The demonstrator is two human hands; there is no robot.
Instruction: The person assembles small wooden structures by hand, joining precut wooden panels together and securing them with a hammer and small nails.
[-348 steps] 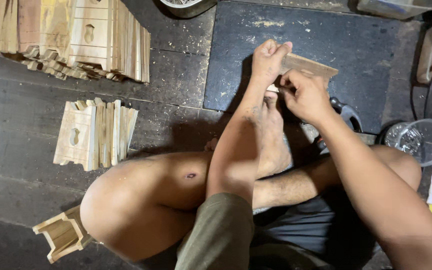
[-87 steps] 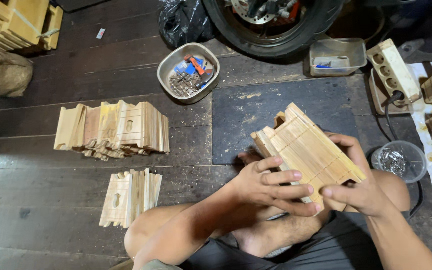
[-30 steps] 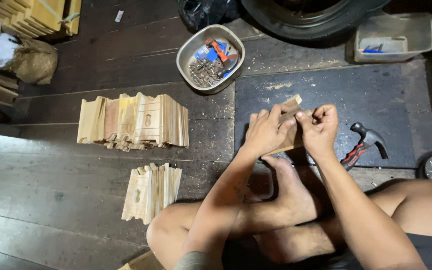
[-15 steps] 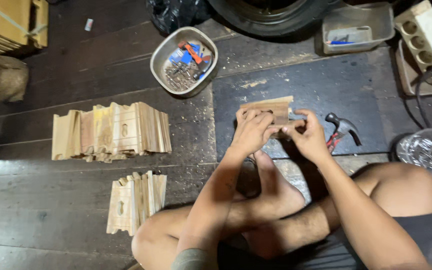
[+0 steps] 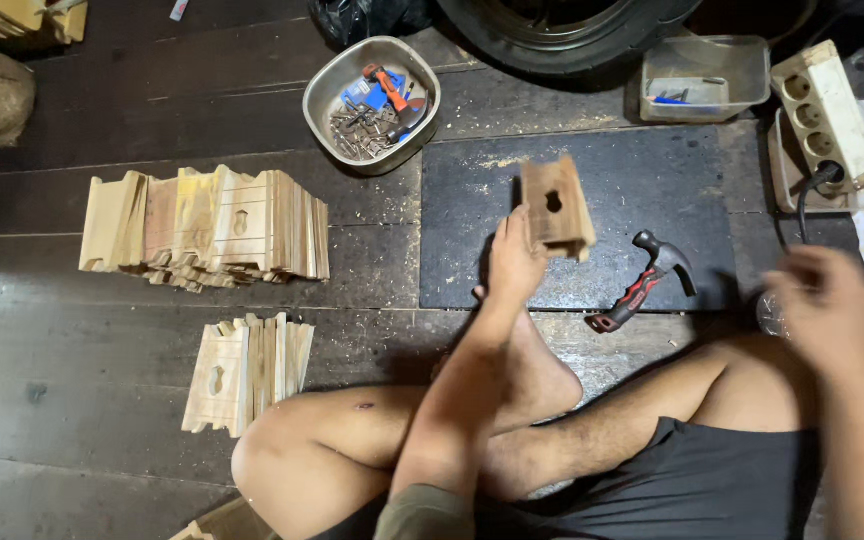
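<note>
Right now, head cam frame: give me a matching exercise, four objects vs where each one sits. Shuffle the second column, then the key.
Things:
1. wooden piece with a keyhole slot
2. hammer
3. metal bowl of nails and bits
4. clear plastic tub

Places:
A. far side of the floor, beside the tyre, right of the bowl
B. lying on the dark mat, right of the held piece
C. held up in the left hand over the mat
D. on the planks just beyond the mat's left corner

Pairs: 1-C, 2-B, 3-D, 4-A
</note>
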